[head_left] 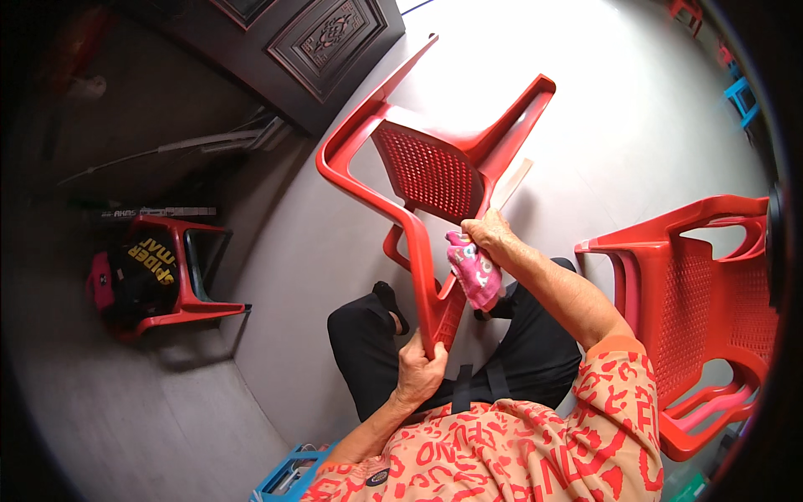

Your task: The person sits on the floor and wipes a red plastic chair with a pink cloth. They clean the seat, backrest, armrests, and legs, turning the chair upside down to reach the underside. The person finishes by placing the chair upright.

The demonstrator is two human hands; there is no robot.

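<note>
A red plastic armchair (427,171) with a perforated panel lies tipped over in front of me, its legs pointing away. My left hand (418,371) grips the near end of its frame, fingers wrapped round the edge. In my right hand (495,234) is a pink cloth (477,272) with pale print, bunched against the chair beside the perforated panel. The cloth hangs down between the hand and the frame. My right fingers are closed, and the cloth partly hides them.
Stacked red chairs (677,309) stand close on my right. On the left, another red chair (184,309) carries a black bag (142,276). A dark carved door (326,42) is at the far left. A blue stool (293,473) sits beside my left elbow.
</note>
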